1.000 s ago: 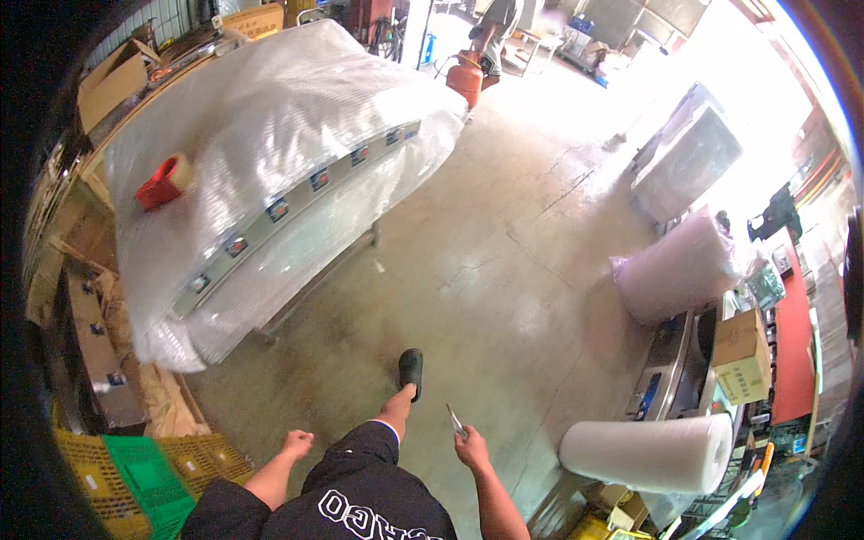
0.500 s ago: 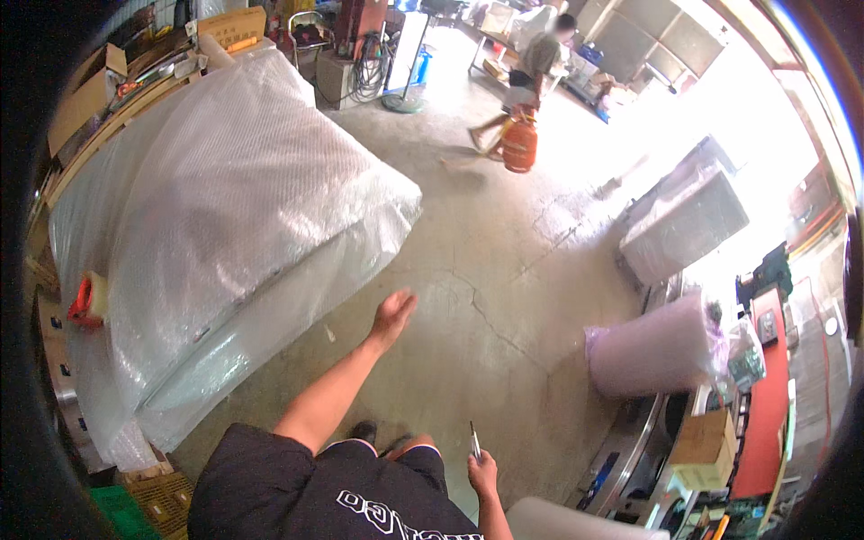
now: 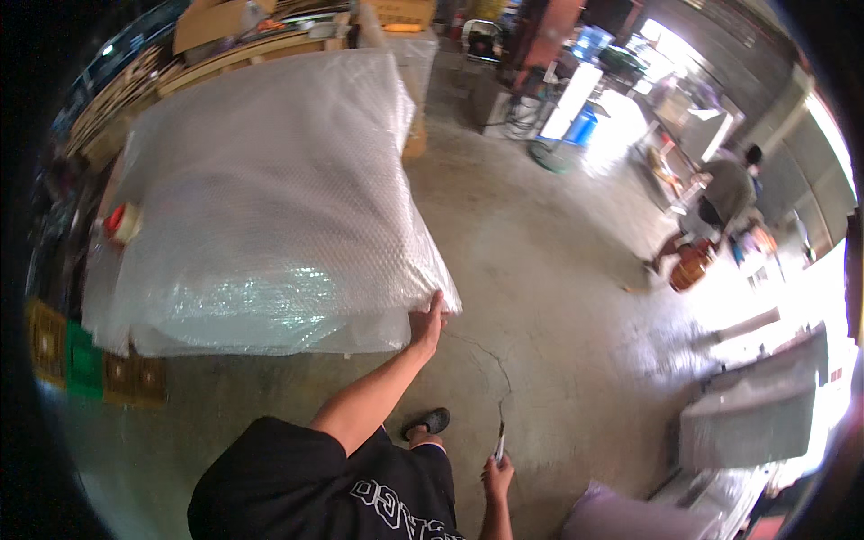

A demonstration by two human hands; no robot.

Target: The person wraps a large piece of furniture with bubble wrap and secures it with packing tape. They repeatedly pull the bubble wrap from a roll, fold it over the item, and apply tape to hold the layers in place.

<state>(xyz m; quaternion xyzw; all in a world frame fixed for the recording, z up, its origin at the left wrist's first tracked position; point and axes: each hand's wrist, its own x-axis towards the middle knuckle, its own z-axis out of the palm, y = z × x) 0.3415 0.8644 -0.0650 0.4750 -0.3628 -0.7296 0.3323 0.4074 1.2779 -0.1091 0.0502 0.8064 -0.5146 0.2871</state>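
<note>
Plastic wrap: L hand touching, grip unclear; R hand closed rnd slim tool.

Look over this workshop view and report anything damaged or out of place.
The floor looks damaged: a jagged crack runs from near the bubble-wrapped load toward the tool in the right hand. Nothing else clearly stands out.

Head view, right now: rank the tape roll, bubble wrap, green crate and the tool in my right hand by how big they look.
Largest to smallest:
1. Bubble wrap, by far
2. Green crate, partly visible
3. Tape roll
4. Tool, a thin sliver in the right hand
</note>
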